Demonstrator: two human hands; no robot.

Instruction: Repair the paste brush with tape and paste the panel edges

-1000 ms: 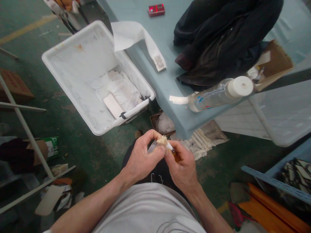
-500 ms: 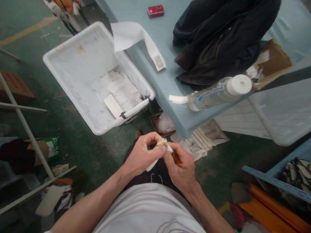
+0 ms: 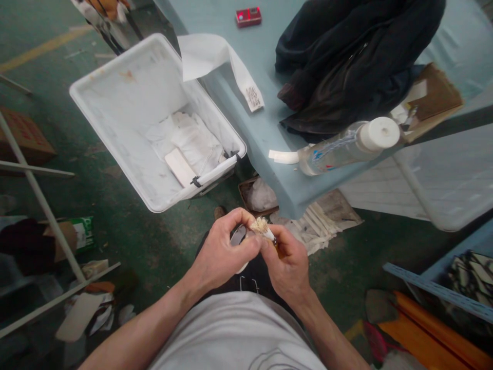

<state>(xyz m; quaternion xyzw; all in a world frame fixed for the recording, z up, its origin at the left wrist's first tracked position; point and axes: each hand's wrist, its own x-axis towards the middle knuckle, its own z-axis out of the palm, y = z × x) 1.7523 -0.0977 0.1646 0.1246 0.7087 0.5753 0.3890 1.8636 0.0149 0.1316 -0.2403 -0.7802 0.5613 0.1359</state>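
My right hand (image 3: 287,267) is closed round the handle of a small brush (image 3: 264,229) with pale bristles and a white ferrule, held in front of my lap. My left hand (image 3: 221,252) pinches a small white piece (image 3: 239,237) against the bristles, fingers curled. Both hands touch each other, just below the corner of the light blue table (image 3: 246,67).
A white plastic bin (image 3: 127,103) with white cloths inside stands to the left of the table. On the table lie a clear bottle with a white cap (image 3: 346,146), a dark jacket (image 3: 354,56), a white paper strip (image 3: 219,61) and a red box (image 3: 248,16). Metal frame bars (image 3: 42,205) and clutter cover the floor.
My left hand has shifted slightly along the brush bristles, fingers moving the white piece against them. The hands stay in the same place.
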